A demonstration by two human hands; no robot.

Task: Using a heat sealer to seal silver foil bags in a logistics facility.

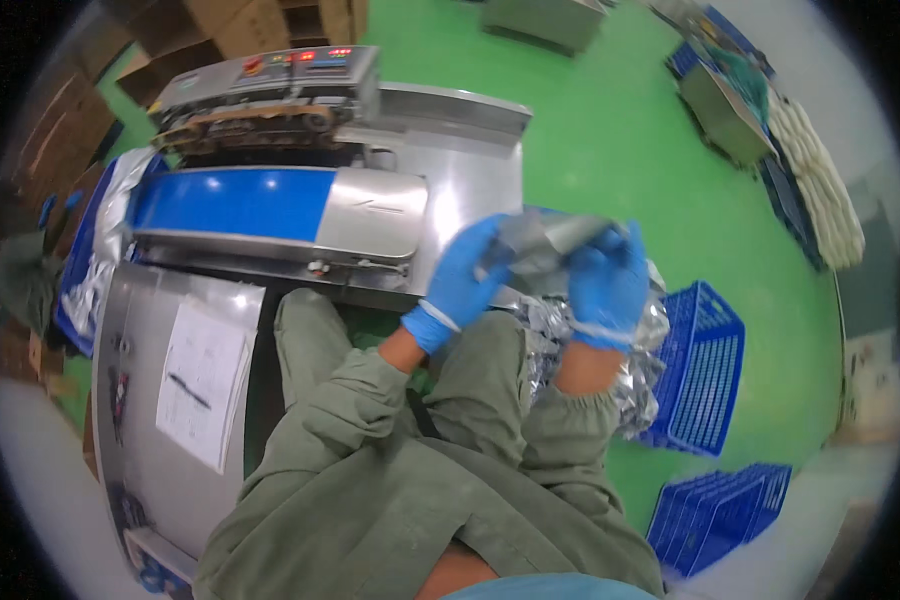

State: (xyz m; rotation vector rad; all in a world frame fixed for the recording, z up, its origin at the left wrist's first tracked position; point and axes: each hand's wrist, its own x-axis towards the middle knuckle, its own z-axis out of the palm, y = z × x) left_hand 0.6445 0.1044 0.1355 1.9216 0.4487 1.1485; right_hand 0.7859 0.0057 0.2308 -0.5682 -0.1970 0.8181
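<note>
A silver foil pouch [544, 238], somewhat blurred, is held up between my two blue-gloved hands. My left hand [469, 277] grips its left end, above the steel table edge. At the pouch's right end, the fingers of my right hand [607, 281] close on it. Below my right wrist lies a heap of crumpled foil pouches [634, 382] in a blue plastic crate [697, 367]. To the left of my hands stands a band sealing machine [270, 79] with lit red displays and a blue conveyor belt [232, 201].
A steel side table [135, 330] holds papers [202, 382] with a pen on them. Another blue crate [720, 517] stands at lower right. Foil fills a blue crate [86, 300] beyond the belt's left end. Cardboard boxes [240, 26] stand behind the machine. Another person [26, 277] is at far left.
</note>
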